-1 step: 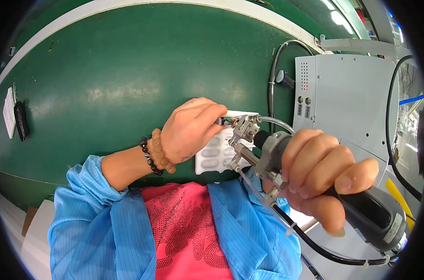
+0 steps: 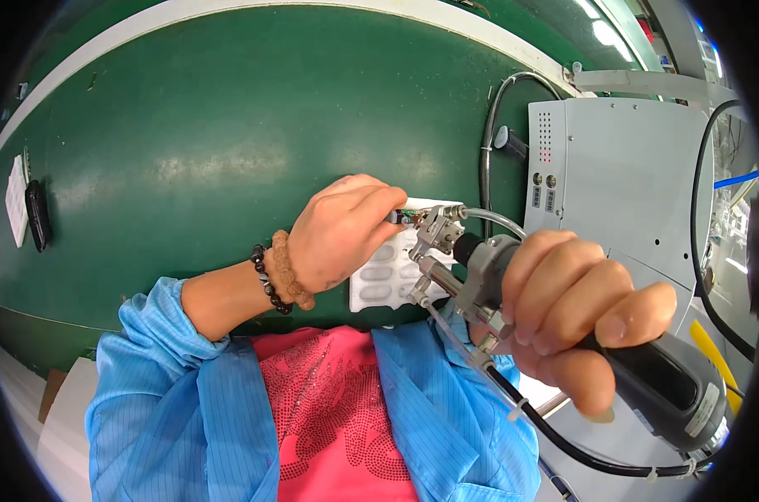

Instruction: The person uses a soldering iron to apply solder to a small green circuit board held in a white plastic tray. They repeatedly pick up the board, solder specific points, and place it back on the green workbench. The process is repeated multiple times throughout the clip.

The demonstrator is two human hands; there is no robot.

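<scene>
Barely anything has moved: my right hand (image 2: 576,314) sits a touch further left. Over the green bench (image 2: 204,100), its fingers wrap the handheld tool (image 2: 484,280), above the white tray (image 2: 373,293). My left hand (image 2: 333,238) narrowly pinches a small part (image 2: 406,216) at the tray's far edge, beside the tool's metal head (image 2: 438,227); steadiness matters most, I judge.
</scene>
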